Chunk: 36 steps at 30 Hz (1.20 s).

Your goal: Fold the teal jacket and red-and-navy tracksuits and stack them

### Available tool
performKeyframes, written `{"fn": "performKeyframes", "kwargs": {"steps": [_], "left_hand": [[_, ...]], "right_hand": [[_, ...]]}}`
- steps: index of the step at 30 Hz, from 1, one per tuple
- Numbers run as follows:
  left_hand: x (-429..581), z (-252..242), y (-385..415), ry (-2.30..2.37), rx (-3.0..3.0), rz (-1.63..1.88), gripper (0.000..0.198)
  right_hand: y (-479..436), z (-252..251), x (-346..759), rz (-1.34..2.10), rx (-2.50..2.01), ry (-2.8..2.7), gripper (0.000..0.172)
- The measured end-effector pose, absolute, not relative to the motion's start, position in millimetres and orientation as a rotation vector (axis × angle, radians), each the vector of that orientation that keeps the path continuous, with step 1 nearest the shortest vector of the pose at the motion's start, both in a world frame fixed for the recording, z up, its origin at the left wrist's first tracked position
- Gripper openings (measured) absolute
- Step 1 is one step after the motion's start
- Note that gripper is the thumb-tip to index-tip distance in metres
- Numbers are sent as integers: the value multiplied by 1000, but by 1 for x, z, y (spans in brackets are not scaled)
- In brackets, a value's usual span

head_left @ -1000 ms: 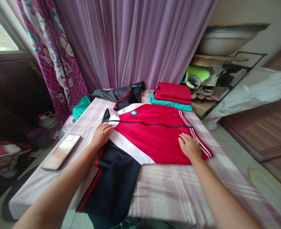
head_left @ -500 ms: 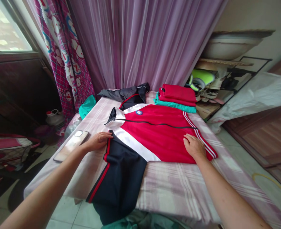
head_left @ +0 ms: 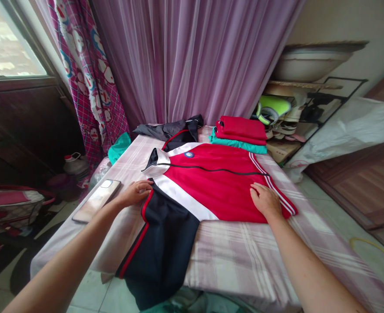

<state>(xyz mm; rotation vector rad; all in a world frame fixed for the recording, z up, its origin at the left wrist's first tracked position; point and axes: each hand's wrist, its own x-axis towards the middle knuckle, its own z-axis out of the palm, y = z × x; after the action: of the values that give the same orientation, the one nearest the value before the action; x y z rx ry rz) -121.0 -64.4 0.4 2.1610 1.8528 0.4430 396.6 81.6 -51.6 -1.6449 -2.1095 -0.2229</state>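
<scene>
A zipped track jacket (head_left: 208, 182), red with white bands and black sleeves, lies spread front up, its white collar to the left. My left hand (head_left: 136, 193) rests at the near shoulder, fingertips stretched over the red-piped edge of the black sleeve (head_left: 162, 234). That sleeve hangs over the table's near edge. Near the white-striped hem, my right hand (head_left: 266, 201) lies on the red front with fingers loosely extended. Part of the far sleeve (head_left: 180, 138) shows behind the collar.
A phone (head_left: 97, 201) lies left of my left hand on the checked tablecloth (head_left: 231, 256). Folded red clothes (head_left: 240, 129) sit on a teal one (head_left: 237, 145) at the back right. Dark grey cloth (head_left: 161, 129) lies at the back. A shoe rack (head_left: 329, 104) stands to the right.
The small fold along the near sleeve's red piping has flattened out. Both hands stay in nearly the same places on the jacket.
</scene>
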Motion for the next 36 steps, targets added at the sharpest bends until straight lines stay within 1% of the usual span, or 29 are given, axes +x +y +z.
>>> {"fn": "performKeyframes", "kwargs": {"steps": [4,6,9,12,15,18,21,26,29,31,33,36], "left_hand": [[-100,37,-33,1886,2223,490,33],[-85,54,-9,1831,2210,420,34],[-64,65,24,2045,2031,323,32],[-50,57,46,2292,1871,327,35],[-44,44,54,2428,1754,326,42],[-41,33,53,2481,1699,293,44],[-45,25,48,2449,1784,319,41],[-69,12,20,2270,2148,629,37],[-81,9,-7,2295,2244,771,32],[-83,11,-23,2341,2168,643,33],[-82,14,-34,2328,2019,397,39],[-81,20,-38,2130,1961,171,38]], "right_hand": [[83,-52,396,-225,-1667,-2117,41],[82,-52,396,-228,-1676,-2122,40],[81,-51,395,-226,-1690,-2126,40],[80,-48,394,-209,-1707,-2130,40],[78,-45,393,-187,-1723,-2130,40],[77,-43,392,-178,-1721,-2126,40],[76,-43,392,-183,-1711,-2115,39],[78,-48,392,-221,-1653,-2089,37],[81,-52,394,-237,-1619,-2077,34],[83,-55,396,-246,-1598,-2073,33],[85,-57,397,-253,-1579,-2071,33],[86,-60,399,-255,-1568,-2071,33]]}}
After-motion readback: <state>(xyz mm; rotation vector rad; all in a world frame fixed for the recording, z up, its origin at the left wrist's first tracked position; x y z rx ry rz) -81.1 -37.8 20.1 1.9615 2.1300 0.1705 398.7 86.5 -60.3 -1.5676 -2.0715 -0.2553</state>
